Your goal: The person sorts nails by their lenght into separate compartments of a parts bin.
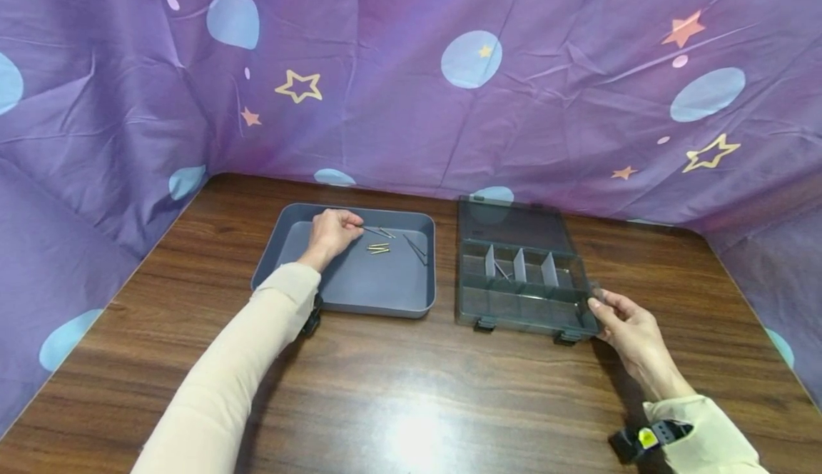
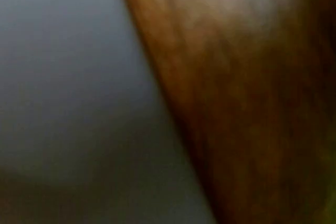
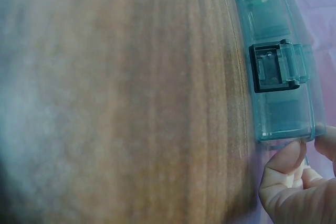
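My left hand (image 1: pixel 334 233) is over the grey tray (image 1: pixel 347 295), its fingertips pinching one end of a thin, dark, nail-like rod (image 1: pixel 374 230). Beside it in the tray lie several short brass-coloured, screw-like pieces (image 1: pixel 379 250) and two longer dark rods (image 1: pixel 416 247). My right hand (image 1: pixel 632 338) grips the near right corner of a see-through dark organizer box (image 1: pixel 514 308); in the right wrist view the thumb (image 3: pixel 286 158) presses that corner. One thin rod (image 1: pixel 501 270) lies in a back compartment of the box. The left wrist view is blurred and shows no fingers.
The box lid (image 1: pixel 510 223) is folded open toward the back, and two latches (image 1: pixel 484 325) hang at its front. White dividers (image 1: pixel 520 265) split its back row. Wooden table (image 1: pixel 359 381) surrounds tray and box. A purple patterned curtain (image 1: pixel 398 103) stands behind.
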`<state>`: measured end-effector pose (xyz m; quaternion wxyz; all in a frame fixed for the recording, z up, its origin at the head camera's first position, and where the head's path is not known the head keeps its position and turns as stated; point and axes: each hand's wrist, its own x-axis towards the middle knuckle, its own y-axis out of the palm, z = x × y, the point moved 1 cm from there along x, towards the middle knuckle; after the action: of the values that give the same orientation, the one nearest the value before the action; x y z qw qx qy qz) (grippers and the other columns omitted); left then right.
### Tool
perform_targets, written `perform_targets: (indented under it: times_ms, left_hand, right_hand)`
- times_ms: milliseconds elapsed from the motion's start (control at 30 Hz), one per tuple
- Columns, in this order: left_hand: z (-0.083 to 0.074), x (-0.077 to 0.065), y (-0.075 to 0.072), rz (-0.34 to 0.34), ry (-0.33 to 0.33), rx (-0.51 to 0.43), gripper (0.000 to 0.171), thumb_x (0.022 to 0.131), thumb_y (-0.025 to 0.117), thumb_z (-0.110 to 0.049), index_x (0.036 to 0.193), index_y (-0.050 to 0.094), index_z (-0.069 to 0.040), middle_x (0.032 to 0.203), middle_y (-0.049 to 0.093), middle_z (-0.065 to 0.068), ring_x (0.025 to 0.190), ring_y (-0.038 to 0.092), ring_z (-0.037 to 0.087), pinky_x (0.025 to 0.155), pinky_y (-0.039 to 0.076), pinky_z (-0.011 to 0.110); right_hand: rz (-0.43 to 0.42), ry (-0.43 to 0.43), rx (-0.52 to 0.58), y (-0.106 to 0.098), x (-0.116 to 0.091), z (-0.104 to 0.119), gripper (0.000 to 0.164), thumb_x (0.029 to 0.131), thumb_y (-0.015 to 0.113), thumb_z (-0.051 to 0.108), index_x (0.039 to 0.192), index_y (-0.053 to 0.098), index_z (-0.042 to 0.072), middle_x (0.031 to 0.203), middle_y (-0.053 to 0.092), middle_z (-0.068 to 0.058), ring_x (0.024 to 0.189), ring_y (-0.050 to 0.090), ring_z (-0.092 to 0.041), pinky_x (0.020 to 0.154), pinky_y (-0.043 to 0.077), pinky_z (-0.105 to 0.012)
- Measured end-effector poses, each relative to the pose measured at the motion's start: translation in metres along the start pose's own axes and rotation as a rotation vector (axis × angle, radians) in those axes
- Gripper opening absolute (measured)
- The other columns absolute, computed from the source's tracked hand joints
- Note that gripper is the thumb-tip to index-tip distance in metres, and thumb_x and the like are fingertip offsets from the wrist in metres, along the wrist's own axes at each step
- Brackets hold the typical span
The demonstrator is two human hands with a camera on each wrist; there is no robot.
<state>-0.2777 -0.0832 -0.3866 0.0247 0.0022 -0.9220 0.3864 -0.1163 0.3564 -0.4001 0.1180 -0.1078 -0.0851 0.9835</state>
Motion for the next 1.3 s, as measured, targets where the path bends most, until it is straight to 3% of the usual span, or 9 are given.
perform_targets:
  times_ms: [367,600,933,1200,1300]
  left_hand:
    - [0.0025,0.0037,0.0038,0.005,0.031,0.019,0.019,0.083,0.070,-0.014,0.101,0.073,-0.010,0.092,0.073,0.007,0.088,0.067,0.022,0.083,0.047,0.035]
    - [0.0027,0.0031,0.0030,-0.001,0.048,0.041,0.018,0.083,0.071,-0.014,0.100,0.073,-0.010,0.090,0.073,0.007,0.087,0.067,0.022,0.081,0.047,0.035]
    - [0.0027,0.0031,0.0037,0.001,0.076,0.082,0.018,0.082,0.071,-0.015,0.100,0.073,-0.011,0.089,0.073,0.007,0.086,0.066,0.023,0.080,0.047,0.037]
    - [0.0015,0.0017,0.0039,0.009,0.089,0.119,0.018,0.082,0.071,-0.012,0.100,0.073,-0.009,0.090,0.072,0.009,0.086,0.066,0.024,0.080,0.049,0.038]
    - [0.0019,0.0010,0.0032,0.005,0.092,0.124,0.016,0.082,0.071,-0.013,0.097,0.073,-0.008,0.089,0.073,0.009,0.086,0.066,0.024,0.081,0.048,0.037]
  right_hand:
    - [-0.007,-0.007,-0.033,-0.0010,0.0011,-0.0022,0.025,0.092,0.059,0.028,0.112,0.048,0.020,0.080,0.050,0.017,0.061,0.042,0.002,0.058,0.043,-0.016]
    - [-0.009,0.008,-0.056,0.0000,0.0002,-0.0005,0.041,0.093,0.059,0.029,0.124,0.043,0.007,0.080,0.049,0.016,0.063,0.042,0.002,0.058,0.044,-0.016]
    - [-0.007,-0.021,0.026,0.0000,0.0004,-0.0023,0.016,0.092,0.060,0.024,0.105,0.051,0.022,0.079,0.052,0.016,0.060,0.042,0.003,0.056,0.043,-0.015]
    - [0.006,-0.018,-0.018,-0.0009,0.0013,-0.0028,0.035,0.092,0.060,0.027,0.119,0.045,0.010,0.081,0.052,0.016,0.064,0.045,0.003,0.058,0.045,-0.016]
    - [0.013,-0.024,-0.012,-0.0014,0.0016,-0.0035,0.034,0.093,0.059,0.026,0.119,0.045,0.009,0.081,0.053,0.015,0.066,0.048,0.003,0.059,0.046,-0.017]
